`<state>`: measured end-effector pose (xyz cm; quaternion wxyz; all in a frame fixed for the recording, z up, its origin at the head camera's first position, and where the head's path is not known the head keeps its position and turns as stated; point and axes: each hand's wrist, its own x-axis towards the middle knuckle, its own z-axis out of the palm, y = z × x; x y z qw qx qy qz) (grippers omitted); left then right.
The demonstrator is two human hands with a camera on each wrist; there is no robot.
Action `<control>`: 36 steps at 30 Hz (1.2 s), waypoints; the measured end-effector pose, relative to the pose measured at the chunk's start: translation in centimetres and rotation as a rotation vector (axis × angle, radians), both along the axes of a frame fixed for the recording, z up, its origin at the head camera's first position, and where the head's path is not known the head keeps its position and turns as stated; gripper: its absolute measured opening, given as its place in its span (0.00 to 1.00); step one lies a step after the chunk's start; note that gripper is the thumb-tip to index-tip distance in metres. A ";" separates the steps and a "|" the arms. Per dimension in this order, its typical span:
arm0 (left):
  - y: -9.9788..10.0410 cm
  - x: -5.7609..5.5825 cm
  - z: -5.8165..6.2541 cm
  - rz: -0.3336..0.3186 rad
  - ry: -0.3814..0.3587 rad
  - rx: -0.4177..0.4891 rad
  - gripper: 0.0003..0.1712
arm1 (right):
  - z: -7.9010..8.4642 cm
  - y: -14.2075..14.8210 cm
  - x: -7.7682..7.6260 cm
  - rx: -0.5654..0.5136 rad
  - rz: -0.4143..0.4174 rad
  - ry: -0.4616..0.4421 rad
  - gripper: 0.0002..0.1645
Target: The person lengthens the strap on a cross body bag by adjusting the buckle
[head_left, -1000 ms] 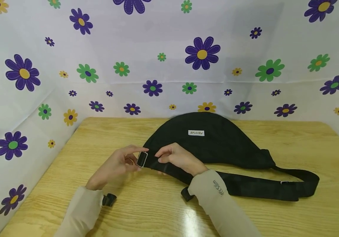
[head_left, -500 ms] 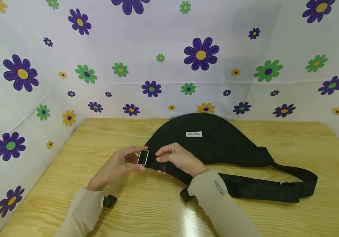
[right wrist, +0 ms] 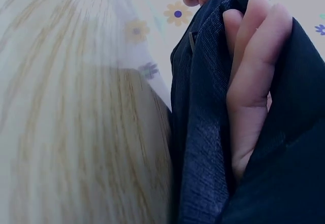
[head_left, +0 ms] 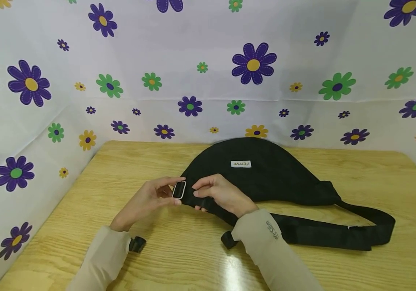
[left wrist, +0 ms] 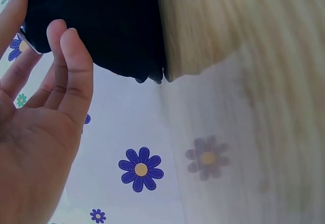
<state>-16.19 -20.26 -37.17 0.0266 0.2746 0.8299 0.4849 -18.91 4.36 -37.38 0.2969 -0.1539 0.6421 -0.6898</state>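
Note:
A black waist bag (head_left: 266,182) lies on the table, its white label upside down in the head view. My left hand (head_left: 146,202) pinches the silver metal strap buckle (head_left: 179,190) at the bag's left end between thumb and a finger. In the left wrist view the other fingers (left wrist: 76,76) are bent beside the black fabric. My right hand (head_left: 226,196) holds the black strap (head_left: 215,210) just right of the buckle. In the right wrist view its fingers (right wrist: 254,71) lie between the strap and the bag's body.
The strap loops round on the right, with a second metal slider (head_left: 353,227). One black clip end (head_left: 228,240) lies by the right sleeve, and another dark piece (head_left: 137,244) by the left cuff. A flowered cloth (head_left: 200,85) stands behind the wooden table (head_left: 179,258).
The buckle, with my left hand on it, has moved slightly right, closer to my right hand. Both hands keep their hold. The head view has shifted a little.

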 end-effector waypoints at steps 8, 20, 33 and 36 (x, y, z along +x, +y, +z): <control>0.2 0.0 0.0 -0.005 0.018 -0.003 0.30 | 0.0 -0.4 0.2 -0.028 -0.020 -0.031 0.14; 0.5 0.2 0.3 -0.013 -0.007 0.008 0.31 | 0.3 -1.3 0.6 -0.073 -0.076 -0.092 0.16; 0.5 0.1 0.3 0.019 0.033 -0.011 0.29 | 0.6 0.0 0.0 -0.067 0.075 0.040 0.19; 0.4 0.1 0.4 0.016 0.024 -0.011 0.29 | 0.7 0.7 -0.3 -0.051 0.139 0.024 0.18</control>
